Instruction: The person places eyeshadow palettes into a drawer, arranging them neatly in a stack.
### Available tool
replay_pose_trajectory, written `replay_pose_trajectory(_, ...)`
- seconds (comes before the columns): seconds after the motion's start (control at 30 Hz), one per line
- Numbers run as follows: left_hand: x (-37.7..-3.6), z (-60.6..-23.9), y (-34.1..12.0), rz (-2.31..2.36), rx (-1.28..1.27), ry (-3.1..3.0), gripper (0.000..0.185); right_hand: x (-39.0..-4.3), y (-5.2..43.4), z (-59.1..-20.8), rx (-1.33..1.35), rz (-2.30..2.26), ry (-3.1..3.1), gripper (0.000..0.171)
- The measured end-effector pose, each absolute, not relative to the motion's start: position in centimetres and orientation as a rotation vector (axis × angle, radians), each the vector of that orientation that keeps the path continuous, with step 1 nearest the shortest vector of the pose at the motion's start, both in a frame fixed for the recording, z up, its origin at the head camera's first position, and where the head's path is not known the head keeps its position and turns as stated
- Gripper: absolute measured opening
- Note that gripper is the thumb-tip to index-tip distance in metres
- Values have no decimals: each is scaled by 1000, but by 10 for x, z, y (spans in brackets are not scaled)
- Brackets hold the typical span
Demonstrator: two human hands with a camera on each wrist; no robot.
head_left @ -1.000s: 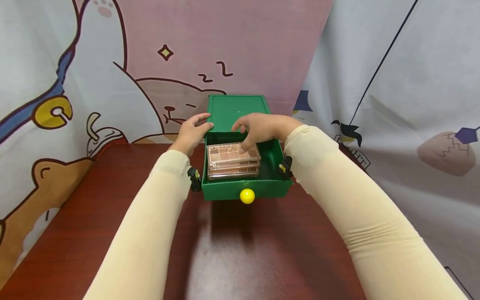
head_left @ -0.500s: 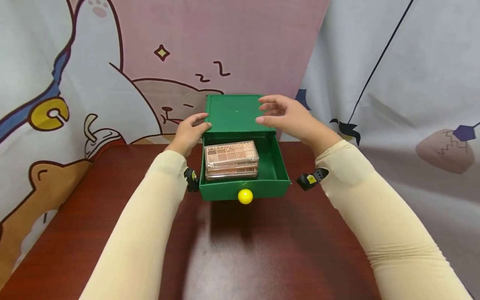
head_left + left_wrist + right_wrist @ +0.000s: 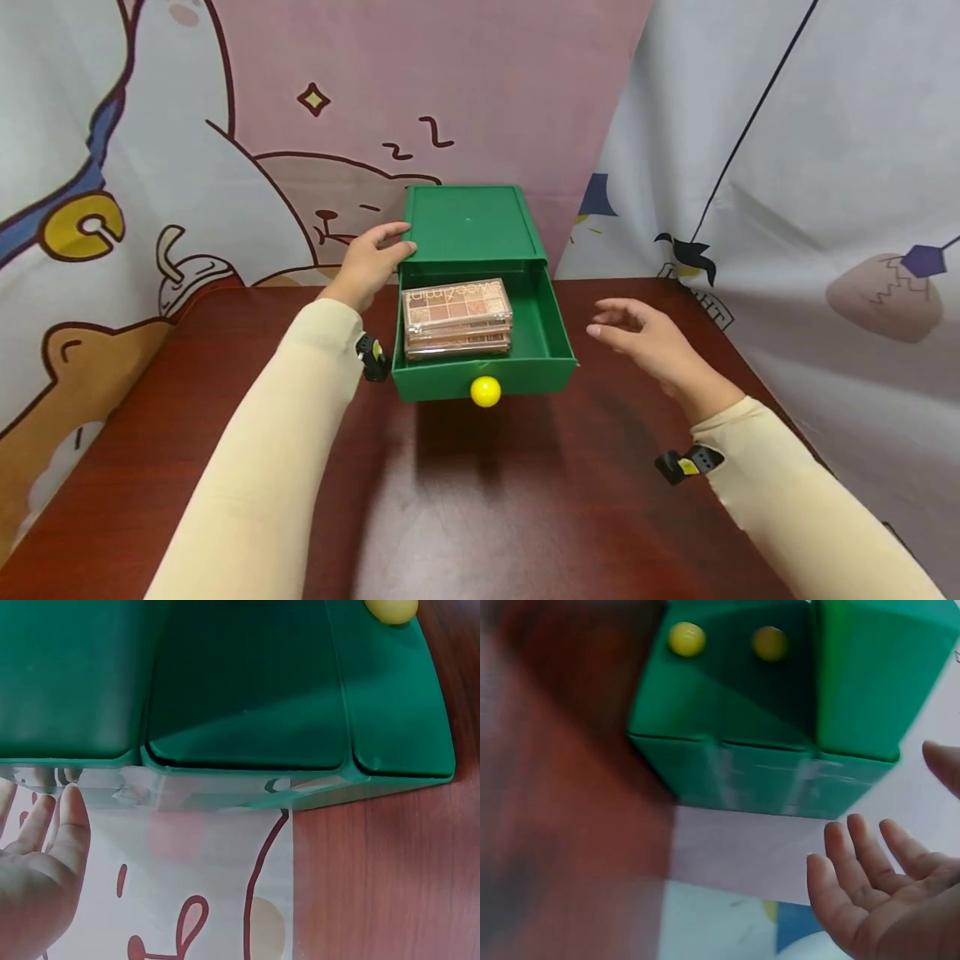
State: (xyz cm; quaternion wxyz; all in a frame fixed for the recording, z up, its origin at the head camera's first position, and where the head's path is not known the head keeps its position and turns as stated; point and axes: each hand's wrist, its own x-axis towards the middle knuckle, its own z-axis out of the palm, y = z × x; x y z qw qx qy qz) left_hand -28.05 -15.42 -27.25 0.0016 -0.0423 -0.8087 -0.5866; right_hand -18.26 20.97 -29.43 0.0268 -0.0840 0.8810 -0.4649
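Note:
A green drawer cabinet stands at the back of the table with its top drawer pulled out. Stacked in the left part of that drawer are several clear-cased eyeshadow palettes. My left hand rests its fingertips at the cabinet's upper left edge; in the left wrist view those fingers reach its side wall. Off to the drawer's right, my right hand hangs in the air with loosely bent fingers, holding nothing. A yellow ball knob sits on the drawer front.
Lower drawers show in the right wrist view, with a yellow knob on one. The reddish-brown table lies under the cabinet. Behind it hangs a printed cartoon curtain, and another curtain closes the right side.
My right hand has left the palette stack, going up and right, then down beside the drawer. The left hand stays at the cabinet. The head view has shifted slightly.

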Motion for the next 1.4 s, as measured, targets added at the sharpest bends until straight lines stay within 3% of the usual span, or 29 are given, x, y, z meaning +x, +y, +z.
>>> replay_pose_trajectory(0.27, -280, -268, -154, -1778, -134, -2584, 47, -151, 193, -348, -295, -1405, 2644, 45)
replay_pose_trajectory(0.4, -279, -265, -153, -1782, -136, -2590, 48, -137, 177, -360, -283, -1519, 2450, 47)
replay_pose_trajectory(0.73, -278, -265, -152, -1785, -145, -2582, 48, -116, 131, -357, -267, -1806, 1910, 56)
replay_pose_trajectory(1.07, -281, -270, -152, -1787, -140, -2564, 48, -117, 98, -346, -187, -2027, 1562, 45)
replay_pose_trajectory(1.4, -279, -269, -153, -1802, -133, -2562, 48, -115, 84, -336, -92, -2119, 1527, 46)
